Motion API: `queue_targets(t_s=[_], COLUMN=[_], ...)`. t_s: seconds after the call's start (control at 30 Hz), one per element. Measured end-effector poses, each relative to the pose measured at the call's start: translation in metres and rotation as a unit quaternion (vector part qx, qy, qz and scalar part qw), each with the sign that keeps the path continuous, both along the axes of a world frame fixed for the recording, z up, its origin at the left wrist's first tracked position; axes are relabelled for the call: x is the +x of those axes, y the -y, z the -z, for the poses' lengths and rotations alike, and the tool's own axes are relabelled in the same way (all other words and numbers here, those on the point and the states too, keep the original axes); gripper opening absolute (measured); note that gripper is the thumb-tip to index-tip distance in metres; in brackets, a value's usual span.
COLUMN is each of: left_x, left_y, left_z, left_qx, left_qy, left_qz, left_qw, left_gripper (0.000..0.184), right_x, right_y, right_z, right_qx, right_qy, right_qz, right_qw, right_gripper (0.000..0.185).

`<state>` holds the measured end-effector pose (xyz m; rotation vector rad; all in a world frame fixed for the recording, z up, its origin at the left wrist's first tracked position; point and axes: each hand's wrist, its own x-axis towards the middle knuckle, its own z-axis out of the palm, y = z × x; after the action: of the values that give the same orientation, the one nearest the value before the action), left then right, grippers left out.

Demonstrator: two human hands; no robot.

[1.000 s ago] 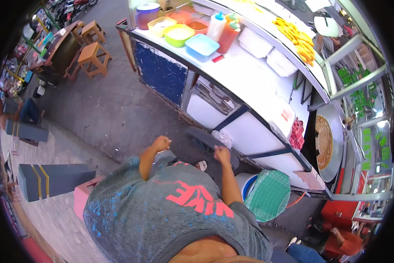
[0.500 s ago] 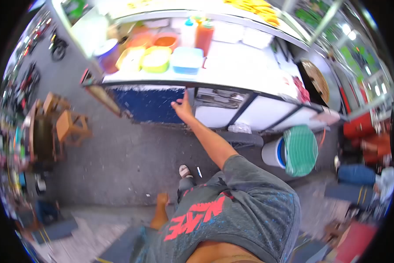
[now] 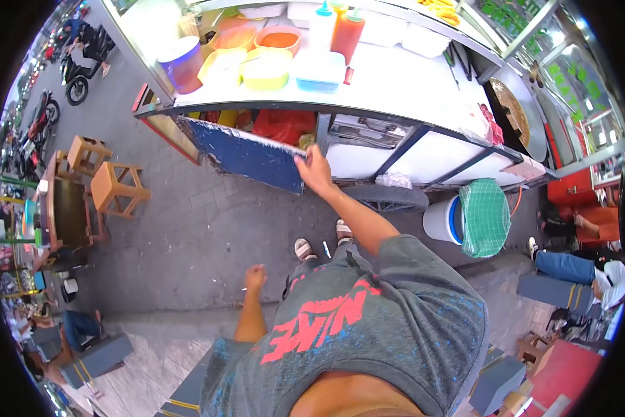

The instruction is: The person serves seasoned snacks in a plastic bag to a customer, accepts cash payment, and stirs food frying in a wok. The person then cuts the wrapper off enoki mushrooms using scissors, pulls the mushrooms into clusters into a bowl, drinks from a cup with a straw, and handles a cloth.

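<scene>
My right hand (image 3: 315, 171) grips the upper free corner of a blue cabinet door (image 3: 246, 156) on the front of a food cart. The door is swung partly outward, its top edge worn and chipped. Behind it, inside the cabinet, lie a red plastic bag (image 3: 279, 125) and some yellow items. The rest of the inside is hidden by the door. My left hand (image 3: 255, 278) hangs low beside my body, away from the cart, its fingers loosely bent and nothing visible in them.
The white countertop (image 3: 409, 90) carries sauce bottles (image 3: 347, 35), plastic tubs (image 3: 266, 69) and a blue-lidded bucket (image 3: 180, 66). A wok (image 3: 510, 111) sits at the right. Below are a cart wheel (image 3: 389, 198) and a pail with a green cloth (image 3: 484, 219). Wooden stools (image 3: 118, 187) stand left.
The blue door was closed and is now pulled partly outward by my right hand, showing the cabinet's inside. My view has shifted, and both my feet now show.
</scene>
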<state>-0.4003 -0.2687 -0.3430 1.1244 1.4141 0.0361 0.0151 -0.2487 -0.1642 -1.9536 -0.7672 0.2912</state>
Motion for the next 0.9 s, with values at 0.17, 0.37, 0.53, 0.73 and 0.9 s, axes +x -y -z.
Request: queue_targets(t_s=[0.17,0.37,0.53,0.73,0.9], left_x=[0.130,0.163,0.151,0.146,0.136], left_y=[-0.009,-0.051,-0.055,-0.053,-0.059], left_z=[-0.052,-0.080,-0.093,-0.090,-0.079], left_qx=[0.311,0.361,0.390,0.354,0.292], left_qy=[0.028,-0.007,-0.037,-0.077,-0.097], left_qz=[0.074,-0.008,-0.002,-0.009,-0.028], left_qw=[0.947,0.933,0.920,0.932,0.951], left_gripper=[0.078,0.060,0.039,0.031,0.025], right_x=[-0.059,-0.066,-0.037,-0.009,0.015], right_y=[0.049,0.023,-0.007,-0.104,-0.232], right_z=[-0.008,0.020,0.068,0.194,0.270], right_qx=[-0.055,-0.074,-0.190,-0.185,-0.178], right_qy=[-0.068,-0.046,-0.041,-0.015,0.087], right_qz=[-0.316,-0.385,-0.389,-0.385,-0.281], right_qw=[0.945,0.919,0.900,0.904,0.939], right_gripper=[0.029,0.027,0.025,0.019,0.020])
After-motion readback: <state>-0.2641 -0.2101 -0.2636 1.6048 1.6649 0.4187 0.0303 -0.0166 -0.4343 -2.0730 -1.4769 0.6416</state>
